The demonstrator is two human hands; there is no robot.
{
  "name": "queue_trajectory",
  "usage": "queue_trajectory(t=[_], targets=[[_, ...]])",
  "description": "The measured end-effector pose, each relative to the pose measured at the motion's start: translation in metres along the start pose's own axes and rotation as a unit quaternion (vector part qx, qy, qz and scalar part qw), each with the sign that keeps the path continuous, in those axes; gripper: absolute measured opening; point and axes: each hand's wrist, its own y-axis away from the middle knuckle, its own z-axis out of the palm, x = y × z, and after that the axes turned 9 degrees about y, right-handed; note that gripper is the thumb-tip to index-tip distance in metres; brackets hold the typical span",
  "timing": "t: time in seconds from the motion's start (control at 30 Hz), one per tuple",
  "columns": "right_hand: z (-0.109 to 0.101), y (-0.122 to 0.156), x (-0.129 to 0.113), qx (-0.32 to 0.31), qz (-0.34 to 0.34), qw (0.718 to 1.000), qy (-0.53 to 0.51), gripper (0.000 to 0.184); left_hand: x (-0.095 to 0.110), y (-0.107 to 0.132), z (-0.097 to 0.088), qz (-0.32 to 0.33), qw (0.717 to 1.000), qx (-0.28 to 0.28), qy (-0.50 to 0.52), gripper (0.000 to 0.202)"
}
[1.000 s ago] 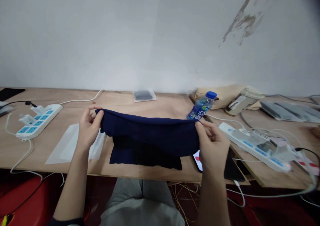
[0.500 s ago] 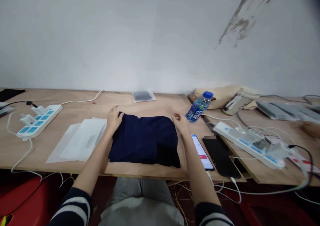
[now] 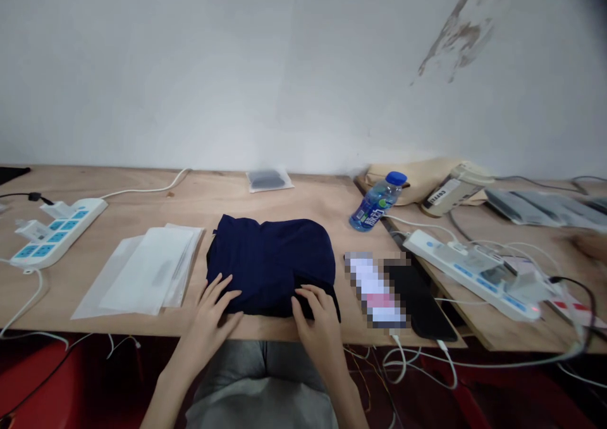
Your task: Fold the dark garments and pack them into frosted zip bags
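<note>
Left hand (image 3: 208, 321) is spread open at the 7 o'clock edge of the navy cloth (image 3: 270, 258), fingertips rested on it, nothing seen gripped. Right hand (image 3: 320, 328) is loosely curled at 5 o'clock, over the black section (image 3: 320, 280); whether fabric is pinched cannot be told. Cloth is laid on the table (image 3: 313, 195), slightly rumpled. Step in hand is judged to be flattening and squaring; for the next move, a firm, even hold on the near edge is judged necessary. Around the cloth: translucent sleeves (image 3: 137, 274) at 9, packet (image 3: 269, 180) at 12, bottle (image 3: 377, 204) at 2, lit phone (image 3: 379, 296) at 3
</note>
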Motion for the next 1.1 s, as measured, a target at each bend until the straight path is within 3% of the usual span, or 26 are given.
queue_trajectory(t=[0.13, 0.3, 0.4, 0.5, 0.6, 0.7, 0.87, 1.0, 1.1], targets=[[0.005, -0.001, -0.009, -0.016, 0.007, 1.0, -0.014, 0.028, -0.006, 0.003, 0.0, -0.009, 0.999, 0.043, -0.02, 0.024], [-0.002, -0.015, -0.02, 0.017, 0.051, 0.995, -0.086, 0.029, 0.005, -0.011, -0.008, 0.003, 0.995, 0.098, -0.013, 0.02], [-0.01, -0.016, -0.018, -0.033, 0.063, 0.995, -0.072, 0.033, 0.014, -0.012, -0.016, -0.003, 0.997, 0.075, -0.004, 0.018], [-0.013, -0.015, -0.015, -0.08, 0.036, 0.996, 0.03, 0.037, 0.016, -0.011, -0.021, -0.016, 1.0, 0.023, -0.007, 0.023], [-0.013, -0.023, -0.015, -0.015, 0.037, 0.994, 0.102, 0.034, 0.011, -0.018, -0.02, -0.01, 0.999, 0.032, -0.012, 0.026], [-0.007, -0.039, -0.013, 0.032, -0.022, 0.99, 0.132, 0.036, 0.004, -0.038, -0.01, 0.005, 0.998, 0.059, -0.021, 0.029], [0.021, -0.047, 0.007, -0.042, -0.108, 0.972, 0.204, 0.049, -0.008, -0.066, 0.019, -0.025, 0.996, 0.048, -0.066, 0.047], [0.034, -0.038, 0.021, -0.071, -0.112, 0.966, 0.224, 0.053, -0.013, -0.063, 0.039, -0.037, 0.993, 0.037, -0.104, 0.054], [0.026, -0.043, 0.021, -0.072, -0.124, 0.962, 0.23, 0.05, -0.013, -0.058, 0.044, -0.035, 0.99, 0.039, -0.128, 0.057]])
